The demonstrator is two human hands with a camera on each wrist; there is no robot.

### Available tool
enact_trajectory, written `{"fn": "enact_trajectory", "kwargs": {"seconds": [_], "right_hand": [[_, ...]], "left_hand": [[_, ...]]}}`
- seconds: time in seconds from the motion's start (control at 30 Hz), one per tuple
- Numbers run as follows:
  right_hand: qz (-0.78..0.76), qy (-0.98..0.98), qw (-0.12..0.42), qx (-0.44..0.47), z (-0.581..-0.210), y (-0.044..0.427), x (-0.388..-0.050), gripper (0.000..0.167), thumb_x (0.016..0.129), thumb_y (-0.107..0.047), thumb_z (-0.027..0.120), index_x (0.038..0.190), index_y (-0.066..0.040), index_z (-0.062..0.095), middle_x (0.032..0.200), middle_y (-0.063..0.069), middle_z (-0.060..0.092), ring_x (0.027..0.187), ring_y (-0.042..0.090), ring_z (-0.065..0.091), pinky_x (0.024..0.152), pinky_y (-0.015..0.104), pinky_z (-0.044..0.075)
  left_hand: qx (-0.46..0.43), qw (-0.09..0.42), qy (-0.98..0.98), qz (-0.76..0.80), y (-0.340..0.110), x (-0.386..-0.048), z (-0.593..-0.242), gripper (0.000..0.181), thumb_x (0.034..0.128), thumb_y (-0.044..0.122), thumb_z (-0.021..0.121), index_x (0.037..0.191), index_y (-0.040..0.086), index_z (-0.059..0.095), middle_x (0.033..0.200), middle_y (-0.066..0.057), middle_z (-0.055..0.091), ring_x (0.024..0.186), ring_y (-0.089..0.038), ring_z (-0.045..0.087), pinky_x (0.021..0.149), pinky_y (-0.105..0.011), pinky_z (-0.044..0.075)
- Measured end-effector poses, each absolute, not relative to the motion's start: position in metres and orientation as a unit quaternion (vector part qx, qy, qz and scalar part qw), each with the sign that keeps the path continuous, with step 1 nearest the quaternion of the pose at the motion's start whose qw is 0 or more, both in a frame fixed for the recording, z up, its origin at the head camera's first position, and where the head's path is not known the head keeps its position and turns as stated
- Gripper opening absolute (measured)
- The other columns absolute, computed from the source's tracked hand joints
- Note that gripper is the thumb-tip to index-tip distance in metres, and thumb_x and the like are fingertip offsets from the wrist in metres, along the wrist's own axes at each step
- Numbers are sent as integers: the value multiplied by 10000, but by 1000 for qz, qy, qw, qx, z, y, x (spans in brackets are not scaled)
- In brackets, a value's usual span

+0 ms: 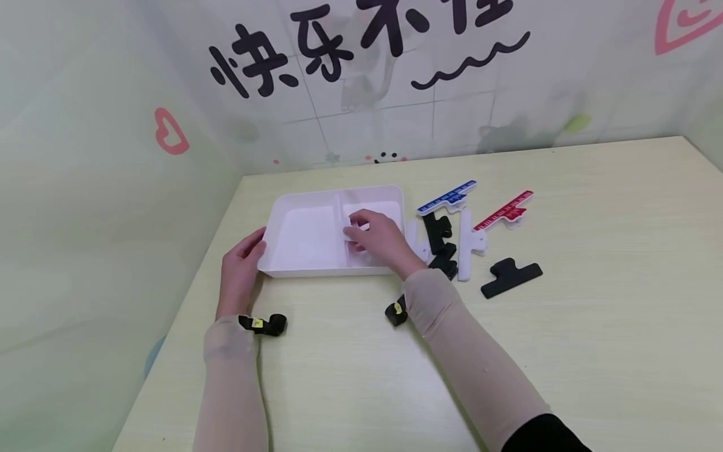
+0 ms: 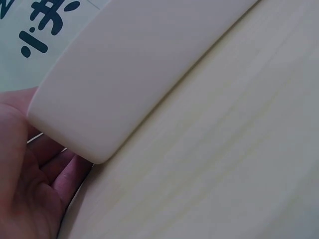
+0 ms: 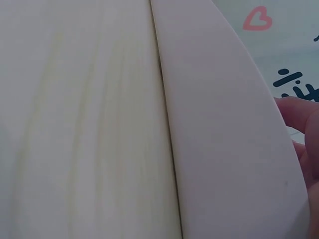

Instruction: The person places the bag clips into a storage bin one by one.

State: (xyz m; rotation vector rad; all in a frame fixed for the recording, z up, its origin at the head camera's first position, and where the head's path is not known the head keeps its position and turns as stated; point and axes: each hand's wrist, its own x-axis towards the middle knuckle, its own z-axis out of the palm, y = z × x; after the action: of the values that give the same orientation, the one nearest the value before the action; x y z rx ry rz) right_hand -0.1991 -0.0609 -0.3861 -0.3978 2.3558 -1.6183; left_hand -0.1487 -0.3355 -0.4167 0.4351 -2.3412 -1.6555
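A white tray [image 1: 305, 235] with a raised divider [image 1: 340, 213] lies on the table. At its left end my left hand [image 1: 240, 270] grips the near corner; in the left wrist view, the hand [image 2: 30, 169] has its fingers against the outside of the tray [image 2: 109, 84]. My right hand [image 1: 381, 238] reaches over the tray's near wall, its bent fingers and thumb pinching at the divider; whether something white is also between them, I cannot tell. The tray's wall [image 3: 224, 129] covers much of the right hand [image 3: 306, 129] in the right wrist view.
Right of the tray are a blue clip [image 1: 446, 198], a red clip [image 1: 504, 211], white clips [image 1: 465, 248] and several black clips, one [image 1: 511, 276] lying apart nearest the right. A printed wall covering [image 1: 384, 119] stands behind the table [image 1: 593, 251].
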Motion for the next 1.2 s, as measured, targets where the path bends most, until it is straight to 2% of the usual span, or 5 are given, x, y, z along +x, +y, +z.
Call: {"fn": "enact_trajectory", "kwargs": {"seconds": [0.4,0.57,0.87,1.07,1.2], "right_hand": [[-576,800,107,-126,-385,-59,-199,409,835,-347,616,1217,-259,499,1088,-48,534,651,140,610,577,303,515],[-584,794,103,-132,-384,-59,-198,453,817,-343,640,1243,-274,501,1119,-45,553,717,98,609,610,271,521],[-545,822,72,-148,-379,-59,-194,389,796,-405,642,1166,-305,573,1061,-134,584,840,58,559,685,252,479],[-507,839,58,-189,-378,-63,-194,311,806,-276,665,1105,-260,581,984,-99,613,919,81,546,759,280,436],[-472,848,66,-230,-380,-66,-194,294,793,-177,681,1068,-211,583,995,-80,593,943,88,529,836,278,410]], "left_hand": [[140,122,-797,-575,-333,-149,-416,357,858,373,570,1206,289,567,1258,67,505,1150,-82,424,952,-290,374],[146,121,-799,-571,-334,-148,-416,358,860,381,565,1207,292,565,1255,75,506,1146,-77,423,950,-290,373],[143,124,-801,-568,-335,-148,-416,347,860,385,563,1198,304,566,1255,79,504,1149,-76,422,951,-289,374],[139,128,-796,-575,-335,-148,-416,350,857,380,569,1197,295,570,1250,72,511,1148,-78,425,948,-289,376],[140,128,-800,-570,-336,-149,-417,347,853,392,570,1190,308,572,1248,83,511,1151,-68,421,952,-286,372]]}}
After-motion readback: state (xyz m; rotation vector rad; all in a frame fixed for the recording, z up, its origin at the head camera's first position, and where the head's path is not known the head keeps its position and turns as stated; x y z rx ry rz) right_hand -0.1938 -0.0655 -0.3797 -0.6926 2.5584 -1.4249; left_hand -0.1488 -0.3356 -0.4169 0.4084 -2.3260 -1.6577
